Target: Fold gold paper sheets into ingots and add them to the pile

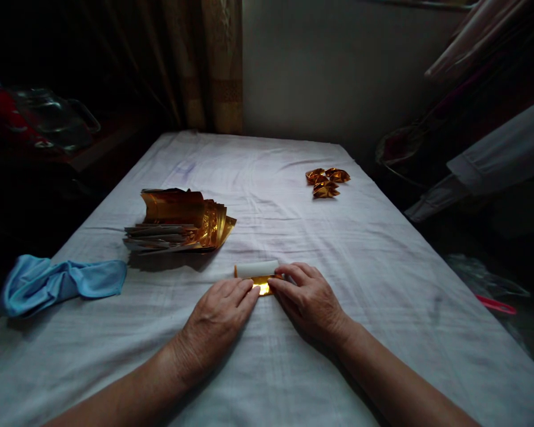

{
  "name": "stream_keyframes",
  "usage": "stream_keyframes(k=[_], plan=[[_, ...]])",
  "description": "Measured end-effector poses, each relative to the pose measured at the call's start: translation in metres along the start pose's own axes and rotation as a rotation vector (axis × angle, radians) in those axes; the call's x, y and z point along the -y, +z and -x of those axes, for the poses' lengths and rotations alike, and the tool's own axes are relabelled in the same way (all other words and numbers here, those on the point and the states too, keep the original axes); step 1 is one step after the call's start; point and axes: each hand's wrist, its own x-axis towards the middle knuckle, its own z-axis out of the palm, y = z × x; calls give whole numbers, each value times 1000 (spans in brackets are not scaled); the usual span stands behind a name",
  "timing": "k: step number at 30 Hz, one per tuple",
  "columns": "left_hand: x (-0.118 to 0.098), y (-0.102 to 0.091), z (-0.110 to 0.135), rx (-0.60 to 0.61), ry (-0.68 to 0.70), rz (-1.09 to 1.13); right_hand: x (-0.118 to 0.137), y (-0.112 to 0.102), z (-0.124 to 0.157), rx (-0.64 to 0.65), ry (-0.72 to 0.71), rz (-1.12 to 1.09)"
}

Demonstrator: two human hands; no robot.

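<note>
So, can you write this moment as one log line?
left hand: pressing gold foil sheet | right hand: pressing same sheet | foil stack: far left | folded foil pieces: far right

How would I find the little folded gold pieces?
Look at the big white cloth. Near its far right edge sits a small cluster of folded gold pieces. Unlike the flat gold sheets stacked at the left, these are tiny and puffed.

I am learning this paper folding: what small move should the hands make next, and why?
Probably slide the fingertips outward along the fold to crease it. The left hand and right hand both press on the gold paper, whose white back is turned over at the far edge and looks rounded, not flat.
</note>
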Motion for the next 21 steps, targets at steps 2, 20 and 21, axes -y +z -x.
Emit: stream_keyframes(k=[2,20,21], plan=[[-3,-1,0,42,-3,-10,4,-2,-2,14,16,23],[-27,11,15,2,-158,-83,21,7,-14,121,234,110],[-27,11,16,2,-157,-83,22,7,-15,123,244,110]])
